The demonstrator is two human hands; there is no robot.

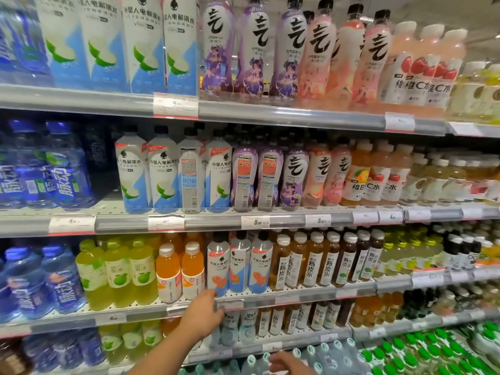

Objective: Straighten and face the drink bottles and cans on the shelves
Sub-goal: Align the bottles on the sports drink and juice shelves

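Four shelves hold rows of drink bottles. My left hand (203, 313) reaches to the front edge of the third shelf (297, 295), just below a white electrolyte bottle with orange fruit (217, 266); its fingers are loosely curled and hold nothing. The neighbouring white bottle (239, 263) is turned partly sideways. On the second shelf, one white bottle (190, 180) and two purple bottles (243, 180) (267, 180) show their back labels. My right hand (289, 364) hovers low over green-capped water bottles (254, 362), fingers relaxed, holding nothing.
Blue sports-drink bottles (62, 174) fill the left side, with a dark gap beside them on the second shelf. Orange juice bottles (180, 272) and brown tea bottles (311, 263) flank the white ones. Price tags (176, 105) line the shelf rails. Green-capped bottles (433, 350) crowd the bottom right.
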